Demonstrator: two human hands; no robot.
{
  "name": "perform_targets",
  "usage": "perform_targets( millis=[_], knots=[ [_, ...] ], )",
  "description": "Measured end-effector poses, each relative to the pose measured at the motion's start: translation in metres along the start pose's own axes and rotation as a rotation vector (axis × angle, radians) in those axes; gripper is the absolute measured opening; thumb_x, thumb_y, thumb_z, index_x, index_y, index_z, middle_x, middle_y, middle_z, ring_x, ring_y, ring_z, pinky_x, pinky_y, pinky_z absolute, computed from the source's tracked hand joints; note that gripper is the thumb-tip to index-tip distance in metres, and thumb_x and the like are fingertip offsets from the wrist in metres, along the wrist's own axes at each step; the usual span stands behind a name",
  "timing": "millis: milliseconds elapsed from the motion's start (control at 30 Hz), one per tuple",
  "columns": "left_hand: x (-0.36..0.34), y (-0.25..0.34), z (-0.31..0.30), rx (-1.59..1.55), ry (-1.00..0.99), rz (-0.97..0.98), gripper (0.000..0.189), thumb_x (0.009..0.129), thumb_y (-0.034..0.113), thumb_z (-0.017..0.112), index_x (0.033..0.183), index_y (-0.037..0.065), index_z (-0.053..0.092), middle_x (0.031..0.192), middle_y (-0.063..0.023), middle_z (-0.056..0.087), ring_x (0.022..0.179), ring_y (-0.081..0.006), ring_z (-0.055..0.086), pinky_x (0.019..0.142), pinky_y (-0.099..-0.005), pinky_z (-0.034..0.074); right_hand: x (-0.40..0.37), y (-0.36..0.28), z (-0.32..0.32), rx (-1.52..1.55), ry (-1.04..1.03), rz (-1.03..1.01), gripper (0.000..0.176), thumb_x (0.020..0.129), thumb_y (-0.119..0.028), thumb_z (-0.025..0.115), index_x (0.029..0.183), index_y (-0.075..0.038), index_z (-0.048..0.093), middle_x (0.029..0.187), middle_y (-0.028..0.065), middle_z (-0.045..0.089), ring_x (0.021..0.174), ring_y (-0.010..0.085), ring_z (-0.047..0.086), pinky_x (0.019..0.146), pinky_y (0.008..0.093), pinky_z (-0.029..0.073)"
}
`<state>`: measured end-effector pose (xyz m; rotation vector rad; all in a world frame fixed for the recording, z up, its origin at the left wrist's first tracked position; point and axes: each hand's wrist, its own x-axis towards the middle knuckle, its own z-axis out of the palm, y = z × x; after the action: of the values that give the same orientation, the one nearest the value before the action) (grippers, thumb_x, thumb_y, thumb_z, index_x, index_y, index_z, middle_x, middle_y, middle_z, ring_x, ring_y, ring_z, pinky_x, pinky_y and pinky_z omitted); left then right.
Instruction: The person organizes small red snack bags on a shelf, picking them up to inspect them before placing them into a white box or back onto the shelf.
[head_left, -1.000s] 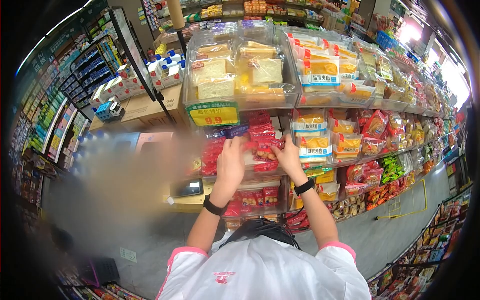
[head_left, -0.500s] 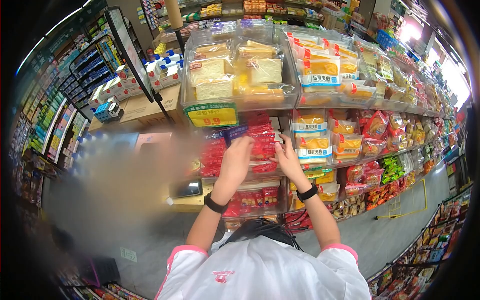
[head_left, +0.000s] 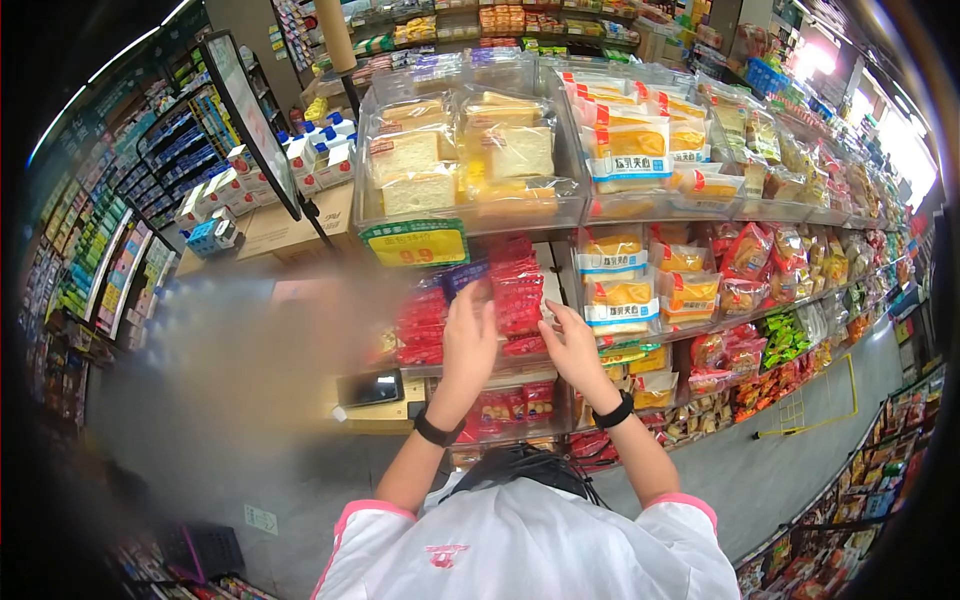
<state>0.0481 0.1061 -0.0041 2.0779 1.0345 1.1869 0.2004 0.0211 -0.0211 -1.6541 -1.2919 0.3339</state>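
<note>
Leftward, black-framed board [head_left: 250, 125]; centrally, both hands, left [head_left: 468, 345] and right [head_left: 575, 350], loosely open at red plastic packets [head_left: 518, 295] on the clear-walled shelf [head_left: 575, 212], grip unclear; grey floor [head_left: 830, 400] lower right.

My middle shelf [head_left: 665, 338] holds red packets [head_left: 516, 292] between and beyond my left hand [head_left: 468, 342] and right hand [head_left: 577, 352], a purple packet [head_left: 464, 277] past my left fingertips, and bagged bread [head_left: 620, 302] right of my right hand. Wrapped sandwich loaves [head_left: 412, 158] sit on the upper shelf [head_left: 655, 211] beyond both hands.
</note>
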Motion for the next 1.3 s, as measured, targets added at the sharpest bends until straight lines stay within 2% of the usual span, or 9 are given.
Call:
perform_targets(
  millis=[200,433,533,667,867,967,1100,1167,1300],
  knots=[
    [-0.012,-0.015,0.004,-0.033,-0.260,-0.195,0.035,0.088,0.010,0.057,0.119,-0.004,0.049,0.102,-0.0224,0.065,0.094,-0.0304,0.066,0.077,-0.0373,0.053,0.002,0.001,0.000,-0.073,-0.019,-0.059,0.022,0.086,-0.013,0.062,0.103,0.000,0.064,0.093,0.0177,0.062,0.079,0.0299,0.062,0.072,0.0352,0.050],
    [-0.014,-0.010,0.003,-0.103,-0.138,-0.154,0.023,0.087,0.004,0.053,0.109,-0.002,0.050,0.095,-0.0218,0.065,0.093,-0.0315,0.065,0.078,-0.0369,0.052,0.004,-0.002,-0.008,-0.099,-0.122,-0.110,0.019,0.087,-0.015,0.058,0.092,0.002,0.064,0.087,0.0216,0.063,0.083,0.0371,0.060,0.072,0.0405,0.048],
    [-0.015,-0.005,-0.014,0.132,-0.212,-0.109,0.026,0.079,-0.002,0.051,0.105,-0.004,0.052,0.092,-0.0281,0.062,0.088,-0.0426,0.061,0.076,-0.0460,0.050,0.006,-0.004,-0.011,-0.121,-0.195,-0.049,0.028,0.092,-0.021,0.051,0.086,0.004,0.062,0.083,0.0253,0.061,0.082,0.0419,0.058,0.071,0.0452,0.047],
    [-0.022,-0.029,-0.013,0.157,-0.367,-0.004,0.023,0.081,0.001,0.054,0.103,-0.002,0.055,0.090,-0.0235,0.064,0.087,-0.0360,0.064,0.076,-0.0406,0.051,0.005,-0.011,-0.013,-0.159,-0.296,0.043,0.044,0.098,-0.030,0.041,0.079,0.006,0.059,0.076,0.0279,0.058,0.077,0.0454,0.057,0.068,0.0491,0.046],
    [-0.014,-0.028,0.011,0.041,-0.267,-0.099,0.013,0.082,0.004,0.059,0.092,-0.004,0.060,0.086,-0.0206,0.067,0.082,-0.0294,0.067,0.069,-0.0346,0.052,0.005,-0.004,-0.009,-0.172,-0.357,0.050,0.052,0.099,-0.034,0.036,0.078,0.008,0.057,0.075,0.0315,0.056,0.078,0.0470,0.056,0.069,0.0500,0.045],
    [-0.011,-0.035,0.017,0.046,-0.287,-0.112,0.019,0.083,0.005,0.058,0.099,-0.005,0.059,0.087,-0.0201,0.067,0.081,-0.0291,0.067,0.069,-0.0345,0.053,0.006,0.001,-0.005,-0.179,-0.308,0.004,0.047,0.097,-0.033,0.042,0.084,0.009,0.057,0.081,0.0337,0.057,0.081,0.0478,0.056,0.071,0.0497,0.046],
    [-0.019,-0.033,0.004,0.086,-0.328,-0.087,0.039,0.082,0.006,0.059,0.118,-0.005,0.049,0.098,-0.0235,0.064,0.088,-0.0320,0.066,0.076,-0.0362,0.052,0.000,0.000,-0.008,-0.136,-0.194,0.072,0.050,0.089,-0.034,0.059,0.115,0.007,0.051,0.106,0.0309,0.057,0.099,0.0421,0.057,0.081,0.0416,0.047],
    [-0.023,-0.021,-0.011,0.255,-0.400,-0.046,0.051,0.081,0.006,0.059,0.128,-0.004,0.041,0.105,-0.0256,0.062,0.093,-0.0336,0.065,0.080,-0.0371,0.051,-0.005,0.024,-0.007,-0.090,-0.182,0.033,0.067,0.082,-0.029,0.069,0.133,0.003,0.040,0.114,0.0292,0.056,0.106,0.0387,0.057,0.086,0.0397,0.047],
    [-0.019,-0.011,-0.008,0.068,-0.507,-0.139,0.062,0.079,0.003,0.063,0.134,-0.004,0.035,0.112,-0.0275,0.059,0.101,-0.0357,0.061,0.084,-0.0378,0.050,0.005,0.013,-0.019,0.000,-0.338,0.047,0.084,0.072,-0.015,0.075,0.140,0.000,0.028,0.118,0.0288,0.055,0.110,0.0356,0.056,0.090,0.0380,0.047]
  ],
)
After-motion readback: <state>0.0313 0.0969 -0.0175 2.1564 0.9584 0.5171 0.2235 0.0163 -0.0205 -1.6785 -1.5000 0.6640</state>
